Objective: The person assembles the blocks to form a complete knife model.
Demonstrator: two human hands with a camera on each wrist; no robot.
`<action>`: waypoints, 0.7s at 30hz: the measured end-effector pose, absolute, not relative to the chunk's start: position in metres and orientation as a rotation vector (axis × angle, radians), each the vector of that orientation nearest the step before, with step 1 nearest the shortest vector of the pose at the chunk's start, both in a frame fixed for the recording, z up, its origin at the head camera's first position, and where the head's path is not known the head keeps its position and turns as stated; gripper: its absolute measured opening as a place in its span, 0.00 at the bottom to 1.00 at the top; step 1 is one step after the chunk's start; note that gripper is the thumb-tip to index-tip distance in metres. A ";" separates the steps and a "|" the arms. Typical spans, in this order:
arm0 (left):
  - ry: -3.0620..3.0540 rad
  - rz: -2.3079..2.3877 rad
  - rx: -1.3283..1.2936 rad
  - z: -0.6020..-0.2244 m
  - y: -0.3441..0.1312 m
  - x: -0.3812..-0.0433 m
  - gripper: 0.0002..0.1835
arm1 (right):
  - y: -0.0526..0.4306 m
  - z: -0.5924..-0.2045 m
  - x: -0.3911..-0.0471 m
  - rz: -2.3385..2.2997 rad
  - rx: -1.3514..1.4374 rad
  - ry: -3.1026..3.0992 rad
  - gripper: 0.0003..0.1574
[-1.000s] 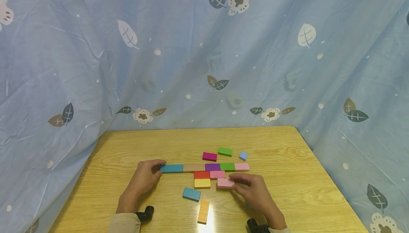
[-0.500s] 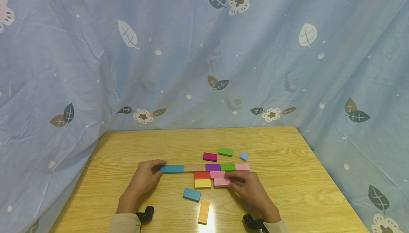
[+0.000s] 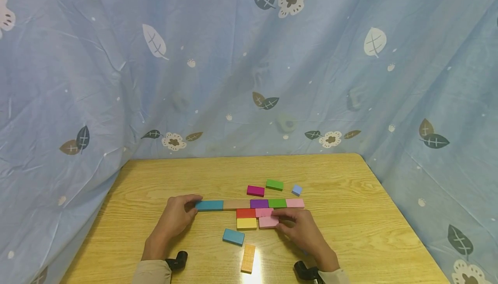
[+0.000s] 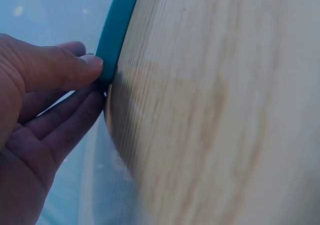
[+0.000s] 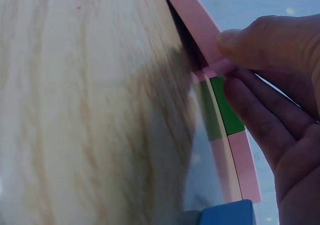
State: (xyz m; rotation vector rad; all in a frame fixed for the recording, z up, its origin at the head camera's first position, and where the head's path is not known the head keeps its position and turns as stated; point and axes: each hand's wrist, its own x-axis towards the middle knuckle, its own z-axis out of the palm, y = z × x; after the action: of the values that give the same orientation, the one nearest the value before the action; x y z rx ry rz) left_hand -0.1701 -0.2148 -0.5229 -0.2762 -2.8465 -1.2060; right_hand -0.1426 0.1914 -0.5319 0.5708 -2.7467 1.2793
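Observation:
My left hand (image 3: 179,215) grips the left end of a long blue block (image 3: 209,205), thumb and fingers at its tip; the left wrist view shows the same teal-blue block (image 4: 117,35) under the thumb. That block starts a row that runs on through a tan block (image 3: 236,205), a purple one (image 3: 259,203), a green one (image 3: 277,203) and a pink one (image 3: 295,202). My right hand (image 3: 301,228) pinches a light pink block (image 3: 268,222) by its right end, close to the yellow block (image 3: 246,224). Just behind lie a red block (image 3: 246,213) and another pink block (image 3: 264,212).
Behind the row are a magenta block (image 3: 255,190), a second green block (image 3: 274,184) and a small light-blue block (image 3: 297,189). Nearer me lie a short blue block (image 3: 233,236) and an orange block (image 3: 247,258). A blue patterned curtain (image 3: 218,59) surrounds the wooden table (image 3: 155,176).
My right hand has shifted left with the light pink block, bringing it closer to the yellow block and under the other pink one. The left hand stays put.

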 end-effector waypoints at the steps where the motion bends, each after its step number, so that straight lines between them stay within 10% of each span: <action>1: -2.847 -1.207 -0.277 -0.523 -0.215 -0.170 0.22 | 0.191 -0.532 -0.143 1.248 0.574 -2.749 0.20; 21: -2.847 -1.192 -0.285 -0.523 -0.216 -0.172 0.22 | 0.181 -0.530 -0.147 1.027 0.757 -2.639 0.18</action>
State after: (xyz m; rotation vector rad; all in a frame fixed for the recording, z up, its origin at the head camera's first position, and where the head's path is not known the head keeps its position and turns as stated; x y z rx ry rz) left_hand -0.1719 -0.2157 -0.5229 -0.2848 -2.8467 -1.1919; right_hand -0.1472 0.1812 -0.5299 0.7568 -2.6388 1.0275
